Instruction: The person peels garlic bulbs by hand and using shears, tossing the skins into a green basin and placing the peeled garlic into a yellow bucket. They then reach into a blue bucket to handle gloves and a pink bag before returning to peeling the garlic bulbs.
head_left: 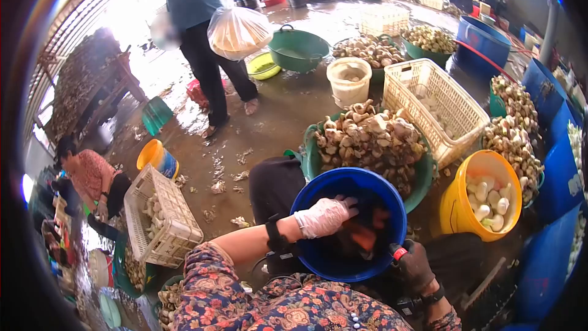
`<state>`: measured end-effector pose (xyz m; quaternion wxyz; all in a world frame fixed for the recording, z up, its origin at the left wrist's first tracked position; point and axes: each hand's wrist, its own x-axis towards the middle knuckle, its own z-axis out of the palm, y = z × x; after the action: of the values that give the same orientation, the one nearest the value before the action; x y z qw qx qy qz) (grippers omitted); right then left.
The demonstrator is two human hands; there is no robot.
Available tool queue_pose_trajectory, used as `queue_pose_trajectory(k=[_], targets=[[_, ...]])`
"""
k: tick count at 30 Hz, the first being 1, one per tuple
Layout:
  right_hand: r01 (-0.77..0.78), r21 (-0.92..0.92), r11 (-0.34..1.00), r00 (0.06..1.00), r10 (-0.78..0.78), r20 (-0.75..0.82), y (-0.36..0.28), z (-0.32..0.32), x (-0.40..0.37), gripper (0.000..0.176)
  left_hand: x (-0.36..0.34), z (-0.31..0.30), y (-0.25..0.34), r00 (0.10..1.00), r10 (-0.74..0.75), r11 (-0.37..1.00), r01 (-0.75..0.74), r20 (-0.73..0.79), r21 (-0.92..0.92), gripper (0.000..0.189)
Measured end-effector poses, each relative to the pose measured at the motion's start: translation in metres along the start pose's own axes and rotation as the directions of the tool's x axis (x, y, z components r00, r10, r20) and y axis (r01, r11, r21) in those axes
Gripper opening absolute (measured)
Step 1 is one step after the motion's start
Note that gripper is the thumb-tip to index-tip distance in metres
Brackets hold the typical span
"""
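Sitting low at far left, a person [92, 175] in pink is beside a pale crate [174, 230] on the wet brown floor [196, 147], strewn with scraps. Another person [196, 37] stands farther back. The left hand [327, 216], clear-gloved with fingers loosely extended, is over the blue bucket [349, 276] at the lap; whether it grips anything is hard to tell. The right hand [418, 268], dark-gloved, closes around a red-and-black handle [399, 253] by the rim. Rightward stand a yellow bucket [452, 208] of pale bulbs [489, 199] and blue barrels [560, 178].
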<state>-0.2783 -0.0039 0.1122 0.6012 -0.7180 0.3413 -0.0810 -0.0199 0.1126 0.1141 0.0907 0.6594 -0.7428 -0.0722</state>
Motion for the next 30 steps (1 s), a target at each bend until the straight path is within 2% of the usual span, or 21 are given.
queue_pose_trajectory(k=[1, 2, 4, 5, 6, 9, 11, 13, 17, 18, 19, 20, 21, 22, 23, 24, 28, 29, 30], targets=[[-0.009, -0.143, 0.99, 0.998, 0.017, 0.055, 0.002, -0.003, 0.002, 0.03, -0.001, -0.01, 0.004, 0.999, 0.018, 0.999, -0.019, -0.041, -0.047, 0.035], [-0.02, -0.14, 0.99, 0.998, 0.027, 0.05, 0.0, -0.003, 0.006, 0.03, -0.003, -0.015, 0.002, 0.998, -0.005, 0.997, 0.0, -0.066, -0.079, 0.034], [0.053, 0.168, 0.984, 0.997, -0.062, 0.05, -0.003, 0.001, 0.002, 0.034, -0.007, -0.027, 0.004, 0.989, -0.058, 0.992, 0.042, -0.133, -0.12, 0.027], [0.033, 0.227, 0.973, 0.994, -0.055, 0.094, 0.003, 0.001, 0.006, 0.038, -0.011, -0.037, 0.003, 0.971, -0.064, 0.973, 0.01, -0.229, -0.231, 0.022], [-0.013, 0.275, 0.961, 0.994, -0.019, 0.111, -0.005, 0.0, 0.004, 0.037, -0.014, -0.053, 0.008, 0.945, -0.126, 0.961, 0.041, -0.303, -0.272, 0.023], [-0.072, 0.216, 0.974, 0.996, 0.061, 0.058, 0.0, -0.003, 0.011, 0.034, -0.026, -0.072, 0.004, 0.849, -0.286, 0.956, 0.219, -0.444, -0.196, 0.023], [-0.099, 0.183, 0.978, 0.993, 0.085, 0.083, -0.009, -0.006, 0.008, 0.034, -0.04, -0.077, 0.002, 0.778, -0.509, 0.857, 0.417, -0.369, -0.303, 0.024], [-0.204, 0.234, 0.951, 0.979, 0.197, 0.055, -0.019, -0.004, 0.01, 0.036, -0.054, -0.072, -0.006, 0.735, -0.562, 0.824, 0.459, -0.379, -0.333, 0.025], [-0.121, 0.158, 0.98, 0.991, 0.111, 0.072, -0.014, -0.006, 0.018, 0.033, -0.082, -0.062, -0.009, 0.65, -0.645, 0.764, 0.545, -0.401, -0.346, 0.022], [-0.138, 0.236, 0.962, 0.99, 0.127, 0.063, -0.011, -0.005, 0.016, 0.031, -0.089, -0.061, -0.007, 0.604, -0.696, 0.718, 0.579, -0.387, -0.387, 0.022], [-0.143, 0.305, 0.942, 0.989, 0.123, 0.086, -0.008, -0.002, 0.016, 0.029, -0.1, -0.057, -0.011, 0.641, -0.625, 0.774, 0.582, -0.445, -0.249, 0.024], [-0.2, 0.416, 0.887, 0.978, 0.154, 0.143, -0.017, 0.0, 0.014, 0.025, -0.107, -0.054, -0.009, 0.581, -0.663, 0.746, 0.565, -0.472, -0.353, 0.025], [-0.139, 0.426, 0.894, 0.99, 0.125, 0.061, -0.019, 0.009, 0.014, 0.023, -0.116, -0.054, -0.012, 0.609, -0.574, 0.801, 0.558, -0.547, -0.218, 0.024], [-0.216, 0.36, 0.907, 0.973, 0.168, 0.158, -0.013, 0.004, 0.017, 0.031, -0.122, -0.053, -0.008, 0.562, -0.599, 0.776, 0.582, -0.571, -0.242, 0.024], [-0.22, 0.312, 0.924, 0.96, 0.149, 0.235, 0.0, -0.005, 0.023, 0.033, -0.128, -0.053, -0.007, 0.514, -0.664, 0.739, 0.56, -0.543, -0.373, 0.026], [-0.18, 0.301, 0.936, 0.949, 0.085, 0.304, -0.006, 0.002, 0.031, 0.033, -0.132, -0.051, -0.008, 0.497, -0.68, 0.724, 0.571, -0.54, -0.387, 0.028], [-0.051, -0.004, 0.999, 0.993, 0.051, 0.108, -0.029, -0.003, 0.023, 0.035, -0.139, -0.043, -0.01, 0.468, -0.707, 0.698, 0.582, -0.531, -0.416, 0.029], [-0.044, -0.007, 0.999, 0.993, 0.045, 0.106, -0.031, 0.002, 0.023, 0.035, -0.141, -0.044, -0.007, 0.469, -0.719, 0.687, 0.59, -0.513, -0.424, 0.029], [-0.041, 0.09, 0.995, 0.997, 0.035, 0.071, -0.031, 0.008, 0.023, 0.038, -0.142, -0.044, -0.004, 0.464, -0.725, 0.681, 0.595, -0.509, -0.427, 0.028]])
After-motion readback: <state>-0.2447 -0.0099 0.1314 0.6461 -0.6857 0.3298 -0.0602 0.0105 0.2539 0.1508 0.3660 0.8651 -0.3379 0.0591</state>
